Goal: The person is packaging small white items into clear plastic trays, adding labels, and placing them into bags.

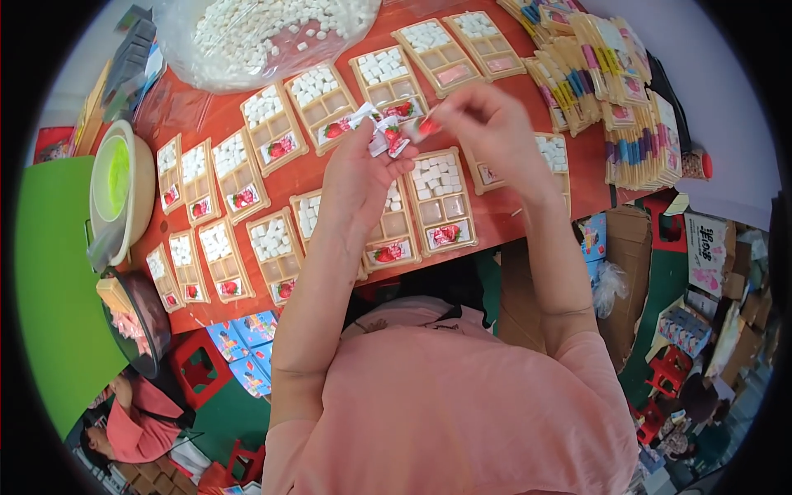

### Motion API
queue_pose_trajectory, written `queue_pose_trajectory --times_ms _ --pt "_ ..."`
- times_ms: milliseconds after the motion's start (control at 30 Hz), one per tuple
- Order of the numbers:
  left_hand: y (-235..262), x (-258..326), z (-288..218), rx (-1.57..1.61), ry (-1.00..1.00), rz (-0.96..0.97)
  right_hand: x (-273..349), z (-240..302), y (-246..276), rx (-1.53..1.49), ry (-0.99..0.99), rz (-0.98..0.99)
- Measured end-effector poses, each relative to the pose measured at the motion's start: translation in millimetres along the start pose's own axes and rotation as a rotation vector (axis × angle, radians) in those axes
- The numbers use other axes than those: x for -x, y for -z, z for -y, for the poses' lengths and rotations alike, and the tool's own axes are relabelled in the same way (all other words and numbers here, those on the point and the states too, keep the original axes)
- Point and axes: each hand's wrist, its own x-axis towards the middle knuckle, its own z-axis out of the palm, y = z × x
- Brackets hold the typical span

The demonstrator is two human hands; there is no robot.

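Pink-sleeved arms rise to a left hand [360,169] and right hand [487,124] pinching shut a strawberry sachet strip [388,132], which could tear unevenly and scatter over the compartment trays [441,202].

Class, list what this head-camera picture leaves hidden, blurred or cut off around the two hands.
1. Small red-and-white sachets: count unclear, bunched and motion-blurred between left hand and right hand.
2. Tan compartment tray: partly covered by the left forearm.
3. Clear bag of white cubes: cut off by the top edge.
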Motion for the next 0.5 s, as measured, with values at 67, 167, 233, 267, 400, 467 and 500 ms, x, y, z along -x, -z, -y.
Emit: queue_pose_trajectory --times_ms 67,167,233,267,400,467,500 --pt "-4.2 1.9 -3.2 -0.001 0.000 -0.005 -24.6 -20.8 25.7 0.001 -0.060 -0.116" --pt "-15.8 -2.8 0.4 -0.014 0.018 -0.002 -52.9 -57.1 41.7 0.152 -0.074 -0.268" --pt "-20.3 -3.7 0.5 -0.027 0.021 -0.010 -61.4 -62.1 37.6 0.291 -0.021 -0.283" --pt "-22.4 -4.3 0.9 -0.046 0.013 0.010 -63.6 -64.6 36.5 0.386 -0.018 -0.266" --pt "-17.9 -4.2 1.9 -0.089 0.006 0.066 -63.2 -60.0 26.9 0.763 0.146 -0.266" --pt "-19.6 -5.2 1.8 -0.125 0.008 0.062 -58.1 -56.1 24.3 0.822 0.193 -0.301" --pt "-21.6 -5.0 1.5 -0.161 0.007 0.059 -54.2 -52.7 22.7 0.880 0.242 -0.335"
